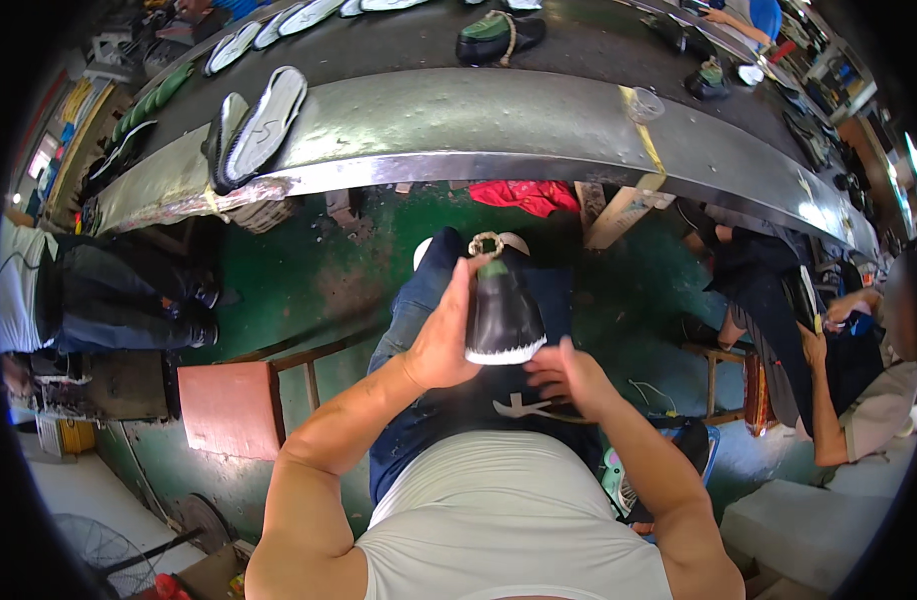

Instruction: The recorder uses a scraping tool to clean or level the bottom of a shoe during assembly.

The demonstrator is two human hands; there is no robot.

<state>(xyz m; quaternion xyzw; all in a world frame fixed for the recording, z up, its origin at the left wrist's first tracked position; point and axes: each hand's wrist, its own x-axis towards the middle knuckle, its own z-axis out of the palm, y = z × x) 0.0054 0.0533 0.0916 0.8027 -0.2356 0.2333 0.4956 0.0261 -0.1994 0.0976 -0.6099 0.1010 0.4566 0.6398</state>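
Above my lap, my left hand [446, 338] grips a black shoe upper [505, 312] along its left side. The upper has a green patch toward its far end and a ragged white edge nearest me. A looped cord [486, 243] sits at the far end. My right hand [569, 375] is beside the white edge, fingers apart and holding nothing; whether a fingertip touches the edge I cannot tell. On my lap, below the upper, lies a hammer [519, 406] with a metal head.
Ahead runs a metal-edged conveyor bench [429, 115] with white-soled shoes [266, 122] and a black-green shoe [500, 40]. A clear cup [644, 104] stands at its edge. A reddish stool [231, 408] is left. People work on both sides; a fan [94, 550] is lower left.
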